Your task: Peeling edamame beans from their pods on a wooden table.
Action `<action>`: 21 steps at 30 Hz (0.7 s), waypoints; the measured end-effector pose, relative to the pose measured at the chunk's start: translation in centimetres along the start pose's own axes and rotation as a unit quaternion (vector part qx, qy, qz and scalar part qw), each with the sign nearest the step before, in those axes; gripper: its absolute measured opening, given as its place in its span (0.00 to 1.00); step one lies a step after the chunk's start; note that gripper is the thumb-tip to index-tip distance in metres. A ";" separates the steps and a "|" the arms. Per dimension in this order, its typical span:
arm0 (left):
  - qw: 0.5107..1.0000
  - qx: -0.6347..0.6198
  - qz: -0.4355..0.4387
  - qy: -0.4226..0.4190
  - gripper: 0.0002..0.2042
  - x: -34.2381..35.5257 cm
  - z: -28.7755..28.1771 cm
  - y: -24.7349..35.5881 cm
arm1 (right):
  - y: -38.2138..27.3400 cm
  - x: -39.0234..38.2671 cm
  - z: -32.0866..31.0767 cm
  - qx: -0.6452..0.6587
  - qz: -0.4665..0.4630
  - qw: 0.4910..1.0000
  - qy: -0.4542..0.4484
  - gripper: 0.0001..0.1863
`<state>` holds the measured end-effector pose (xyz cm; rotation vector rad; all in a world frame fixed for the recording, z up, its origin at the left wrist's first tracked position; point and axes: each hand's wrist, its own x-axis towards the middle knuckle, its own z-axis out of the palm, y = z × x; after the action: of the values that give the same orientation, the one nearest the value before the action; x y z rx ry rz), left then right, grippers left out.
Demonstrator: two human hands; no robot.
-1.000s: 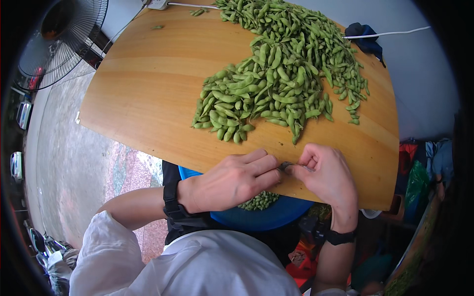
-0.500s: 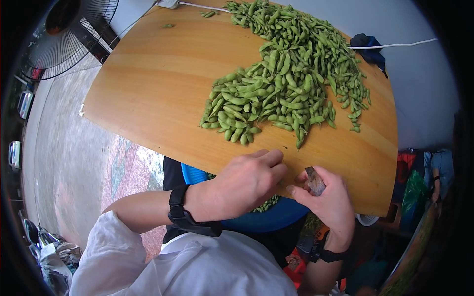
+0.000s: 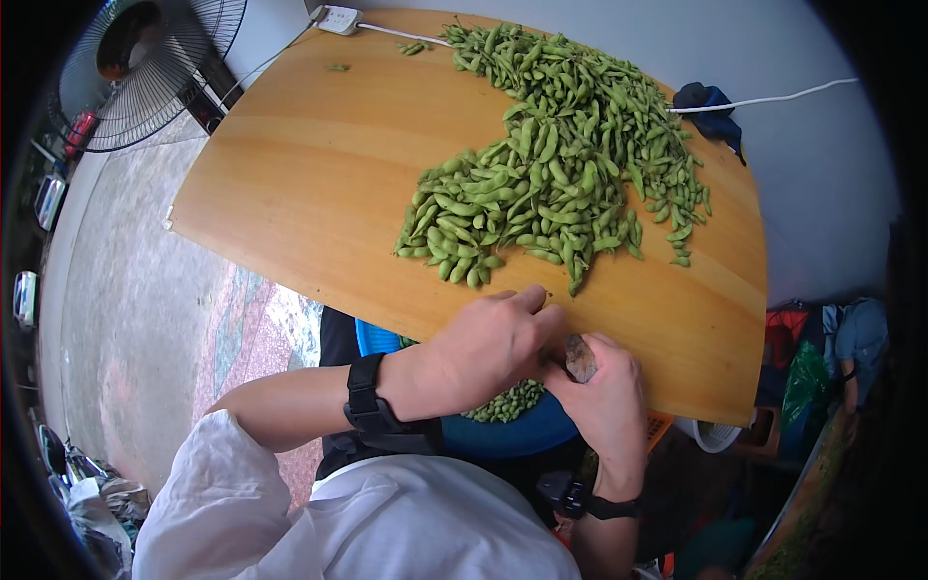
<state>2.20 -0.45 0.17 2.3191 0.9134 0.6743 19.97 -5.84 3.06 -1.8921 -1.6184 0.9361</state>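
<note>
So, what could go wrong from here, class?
The left hand is close to the grey-brown piece in the right hand; any sharp edge, which I can't make out, might nick it. The basin sits below the edge of the table, so the piece, if dropped, could land among its beans.

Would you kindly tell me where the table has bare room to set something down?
The wooden table is mostly bare between its left edge and the green pod pile; a smaller patch lies between the pile, right hand and right edge. The pile crowds the back and middle, the left hand the front edge.
</note>
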 end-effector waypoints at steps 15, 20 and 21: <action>0.996 0.068 -0.057 0.030 0.11 0.3 0.6 0.8 | 1.2 -0.1 0.9 -0.014 -0.072 0.997 0.026 0.14; 0.998 0.013 -0.031 0.049 0.11 0.0 0.2 0.3 | 1.4 -0.2 0.9 -0.025 -0.070 0.997 0.025 0.14; 0.999 0.005 -0.028 0.042 0.12 0.0 -0.1 0.2 | 1.4 -0.2 0.9 -0.028 -0.072 0.997 0.026 0.14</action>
<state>2.22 -0.58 0.32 2.2809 1.0172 0.7499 20.20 -6.32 1.48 -1.7931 -1.7397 0.7841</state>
